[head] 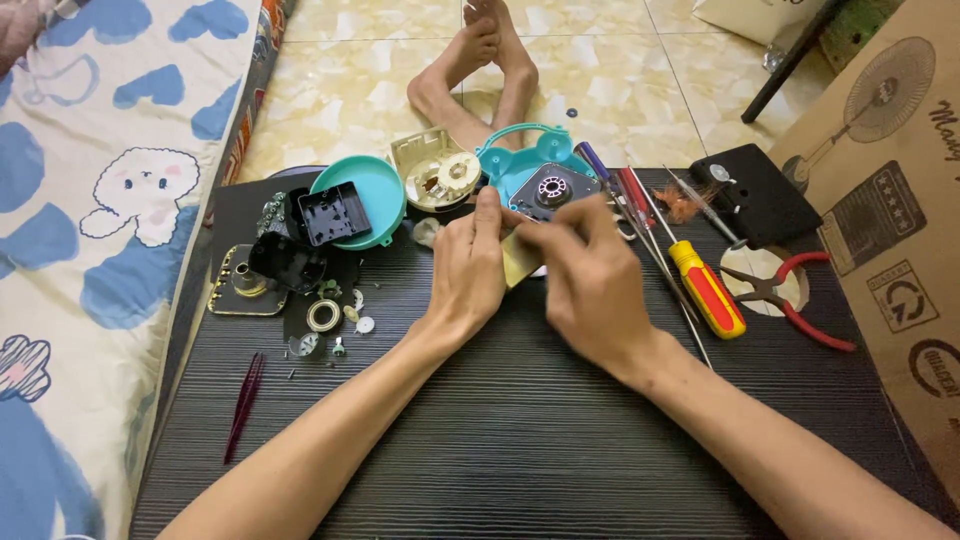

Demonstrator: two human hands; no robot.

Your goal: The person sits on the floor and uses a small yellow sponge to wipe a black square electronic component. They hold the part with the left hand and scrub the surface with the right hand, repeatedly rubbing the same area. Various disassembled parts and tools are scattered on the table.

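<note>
A low black table (520, 440) with a wood-grain top stands on a yellow marbled tile floor (340, 90), a cartoon-print mattress (90, 230) along the left of the frame and a cardboard box (890, 230) at the right edge. At centre frame, the left hand (468, 270) and right hand (590, 280) meet over a small pale-yellow plate (519, 262), which is pinched between the fingers of both; the left thumb and fingers are closed on its left edge, the right fingers curled tight over its right side, possibly around a thin tool, though the view does not settle that. The plate lies between the two palms, tilted up and away toward the top of the frame, equally near both hands. Just above the fingertips sits a teal housing (540, 175) with a round metal hub, a cream gear case (437, 180) beside it and a teal cover (360, 200) farther left holding a black part. Right of the hands lie a yellow-and-red screwdriver (706, 290) and red pliers (790, 295); small gears and screws (330, 320) scatter at left, tweezers (243, 405) lower left.
</note>
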